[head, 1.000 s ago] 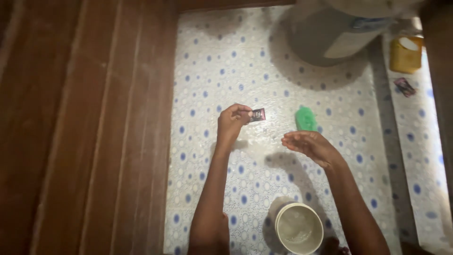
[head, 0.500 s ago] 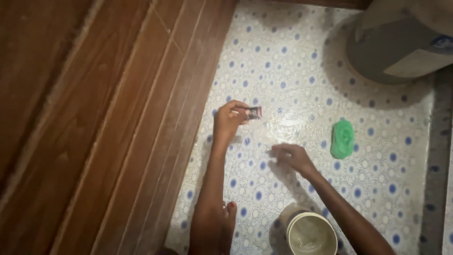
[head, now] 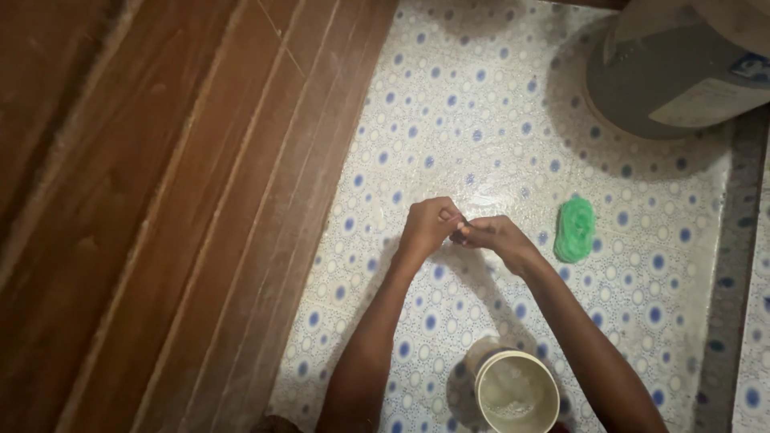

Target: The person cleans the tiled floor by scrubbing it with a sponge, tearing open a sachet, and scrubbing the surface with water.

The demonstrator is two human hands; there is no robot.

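My left hand (head: 427, 228) and my right hand (head: 496, 237) meet fingertip to fingertip over the wet, blue-dotted tiled floor (head: 449, 120). Both pinch the same spot, where the small dark sachet is almost wholly hidden between the fingers. A green mesh scrubber (head: 576, 230) lies on the floor just right of my right hand. A pale plastic cup (head: 516, 394) with a little water stands below my right forearm.
A large grey bucket (head: 670, 72) stands at the top right. A brown wooden door or panel (head: 160, 216) runs along the whole left side. A dark strip (head: 726, 281) borders the floor on the right.
My left hand has come down and right with the sachet, and my right hand has risen from the floor to meet it. Both now pinch together.
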